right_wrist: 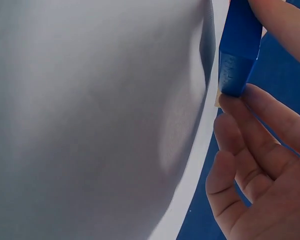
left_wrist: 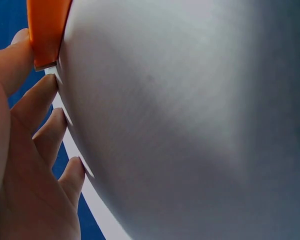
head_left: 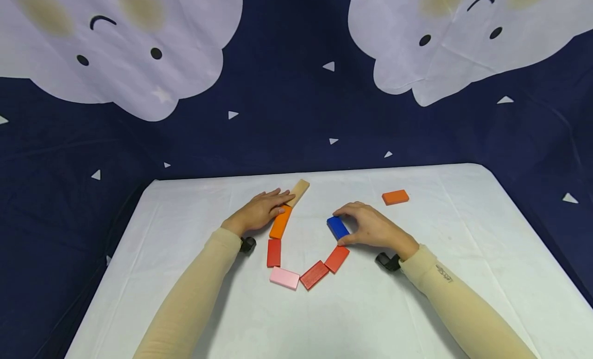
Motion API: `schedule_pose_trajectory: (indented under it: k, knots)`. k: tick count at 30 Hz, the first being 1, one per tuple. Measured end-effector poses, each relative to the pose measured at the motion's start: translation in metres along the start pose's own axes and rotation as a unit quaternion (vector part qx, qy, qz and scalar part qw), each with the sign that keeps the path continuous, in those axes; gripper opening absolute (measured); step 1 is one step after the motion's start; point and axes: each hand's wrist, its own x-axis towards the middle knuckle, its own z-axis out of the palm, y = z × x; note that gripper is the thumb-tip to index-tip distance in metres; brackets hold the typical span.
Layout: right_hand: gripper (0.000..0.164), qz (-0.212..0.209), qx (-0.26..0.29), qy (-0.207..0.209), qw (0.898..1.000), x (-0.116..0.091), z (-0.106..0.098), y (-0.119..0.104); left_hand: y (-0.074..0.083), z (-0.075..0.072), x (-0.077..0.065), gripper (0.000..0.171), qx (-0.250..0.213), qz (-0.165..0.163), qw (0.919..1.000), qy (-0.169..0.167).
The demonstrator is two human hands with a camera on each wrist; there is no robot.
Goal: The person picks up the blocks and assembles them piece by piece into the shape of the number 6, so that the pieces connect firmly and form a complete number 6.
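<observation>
Flat wooden blocks lie end to end in a U-shaped row on the white tabletop. My left hand rests at the upper left arm of the row, its extended fingers on the natural wood block and its thumb at the orange block. My right hand pinches a blue block by its two ends, thumb at the near end and fingers at the far end. Just below the blue block lies a red block. The right wrist view shows the fingertips against the end of the blue block.
Along the row's bottom are a darker red block and a pink block; another red block stands at left. A loose orange block lies at the back right. Dark blue cloth with clouds hangs behind the white table.
</observation>
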Motion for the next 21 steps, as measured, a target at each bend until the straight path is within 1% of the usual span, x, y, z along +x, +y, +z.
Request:
schedule_pose_trajectory:
  k: [6,11,16,21]
  knots:
    - [0.069,-0.003,-0.001,-0.005,1.0,0.0019,0.0005,0.0028,-0.0005,0.0007,0.0007,0.051,0.0,-0.003,1.0,0.0]
    - [0.069,-0.009,0.003,-0.017,1.0,0.0039,-0.0003,0.0045,-0.0004,0.0009,0.0014,0.051,0.002,-0.01,0.9999,-0.002]
    - [0.069,-0.015,0.009,-0.031,0.999,0.0066,-0.0026,0.0026,0.0,0.001,0.0019,0.051,0.004,-0.015,0.9999,-0.005]
    - [0.068,-0.02,0.009,-0.037,0.999,0.0077,-0.0032,0.0023,-0.0002,0.001,0.0021,0.051,0.007,-0.015,0.9999,-0.005]
